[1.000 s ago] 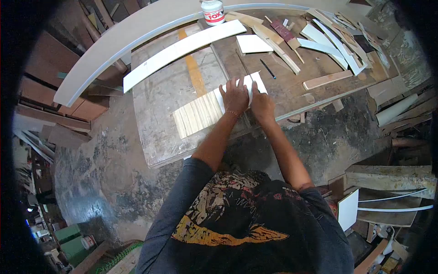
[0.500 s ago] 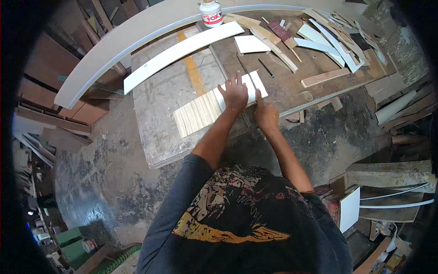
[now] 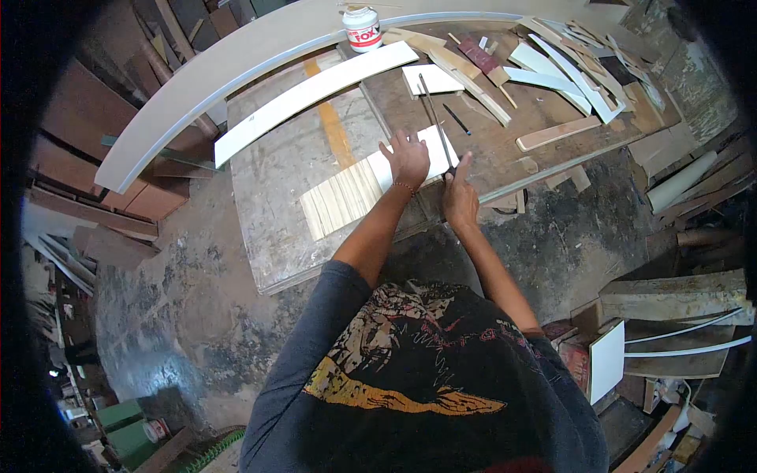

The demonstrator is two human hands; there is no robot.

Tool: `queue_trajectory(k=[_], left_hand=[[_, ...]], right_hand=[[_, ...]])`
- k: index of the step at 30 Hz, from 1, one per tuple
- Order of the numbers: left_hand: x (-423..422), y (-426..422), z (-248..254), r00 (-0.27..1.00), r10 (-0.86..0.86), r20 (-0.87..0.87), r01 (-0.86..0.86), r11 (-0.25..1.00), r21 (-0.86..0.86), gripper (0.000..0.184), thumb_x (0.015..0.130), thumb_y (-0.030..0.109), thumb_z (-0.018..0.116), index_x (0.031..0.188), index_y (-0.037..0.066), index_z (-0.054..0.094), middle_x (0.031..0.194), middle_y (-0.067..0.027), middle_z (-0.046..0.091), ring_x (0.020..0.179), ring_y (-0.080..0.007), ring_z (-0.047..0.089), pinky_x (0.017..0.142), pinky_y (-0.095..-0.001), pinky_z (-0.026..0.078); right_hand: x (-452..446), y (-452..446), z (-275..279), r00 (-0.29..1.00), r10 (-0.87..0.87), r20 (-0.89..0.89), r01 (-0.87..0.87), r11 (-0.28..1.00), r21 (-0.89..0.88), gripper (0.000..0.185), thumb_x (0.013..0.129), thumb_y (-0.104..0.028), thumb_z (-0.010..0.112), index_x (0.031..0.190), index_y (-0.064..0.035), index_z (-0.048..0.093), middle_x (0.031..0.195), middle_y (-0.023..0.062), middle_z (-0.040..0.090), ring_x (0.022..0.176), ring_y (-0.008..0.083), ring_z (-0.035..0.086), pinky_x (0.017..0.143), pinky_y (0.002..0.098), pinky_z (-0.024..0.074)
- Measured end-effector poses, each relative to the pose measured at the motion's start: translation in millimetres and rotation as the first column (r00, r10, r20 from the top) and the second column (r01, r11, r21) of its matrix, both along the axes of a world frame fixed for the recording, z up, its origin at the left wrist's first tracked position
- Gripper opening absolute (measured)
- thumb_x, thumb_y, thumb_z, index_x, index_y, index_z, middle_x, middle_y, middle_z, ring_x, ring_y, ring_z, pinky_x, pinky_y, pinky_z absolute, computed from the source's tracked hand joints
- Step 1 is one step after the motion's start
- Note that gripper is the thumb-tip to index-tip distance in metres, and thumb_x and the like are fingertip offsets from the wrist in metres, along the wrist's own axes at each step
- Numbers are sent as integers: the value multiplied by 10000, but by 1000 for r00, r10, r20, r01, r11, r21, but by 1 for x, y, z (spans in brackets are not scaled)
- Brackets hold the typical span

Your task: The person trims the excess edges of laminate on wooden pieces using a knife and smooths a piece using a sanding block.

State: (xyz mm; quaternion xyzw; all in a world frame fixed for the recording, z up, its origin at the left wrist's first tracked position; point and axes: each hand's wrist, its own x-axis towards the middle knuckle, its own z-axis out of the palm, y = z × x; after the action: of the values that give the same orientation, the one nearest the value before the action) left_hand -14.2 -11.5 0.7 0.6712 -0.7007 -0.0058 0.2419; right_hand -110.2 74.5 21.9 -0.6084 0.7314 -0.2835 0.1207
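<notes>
A pale board (image 3: 343, 200) with a wood-grain left part and a white right part lies slanted near the table's front edge. My left hand (image 3: 408, 162) presses on its white part with the fingers spread. My right hand (image 3: 460, 197) is closed at the board's right end around the near end of a long thin dark tool (image 3: 434, 110); the index finger points out. The tool crosses the white part and reaches over a small white block (image 3: 434, 80). Beside the tool lies a dark pencil (image 3: 456, 119).
A curved white strip (image 3: 315, 101) and a white glue jar (image 3: 362, 30) stand behind on the worktable (image 3: 276, 236). Wood and white offcuts (image 3: 583, 71) are piled at the right. A large curved panel (image 3: 189, 83) runs along the back. A wooden bar (image 3: 558, 134) lies at the right.
The thin tool's far end has swung up over the small white block. My right hand has shifted slightly downward; my left hand stays on the board.
</notes>
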Motion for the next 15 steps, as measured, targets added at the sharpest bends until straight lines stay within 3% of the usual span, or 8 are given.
queue_trajectory(k=[2,5,11,15], left_hand=[[1,0,0,1000,-10,-17,10,1000,-3,346,824,256,418,1060,14,493,1104,-154,401,1058,-292,364,924,-560,174],[0,-2,-4,999,-13,-37,12,999,-39,347,816,249,434,1062,12,494,1101,-163,400,1059,-291,363,931,-550,166],[1,0,4,999,-18,-49,11,991,-136,325,804,243,456,1016,2,505,1024,-155,433,1010,-273,385,871,-493,234],[3,-4,12,998,-24,-59,16,989,-144,287,810,247,449,949,6,520,959,-127,466,960,-254,410,800,-436,280]], right_hand=[[4,-1,10,989,-111,98,102,991,91,606,802,-184,474,1278,36,171,783,269,563,700,407,556,613,451,428],[-3,-17,-11,982,-124,143,121,992,31,558,795,-288,503,1180,65,304,776,287,558,722,425,548,642,457,423],[-5,-24,-21,984,-124,125,126,992,-5,400,775,-309,538,941,39,433,768,289,557,751,435,539,655,471,415],[-2,-21,-15,989,-125,84,125,992,6,409,793,-262,518,1065,19,398,801,281,559,759,432,540,650,475,416]])
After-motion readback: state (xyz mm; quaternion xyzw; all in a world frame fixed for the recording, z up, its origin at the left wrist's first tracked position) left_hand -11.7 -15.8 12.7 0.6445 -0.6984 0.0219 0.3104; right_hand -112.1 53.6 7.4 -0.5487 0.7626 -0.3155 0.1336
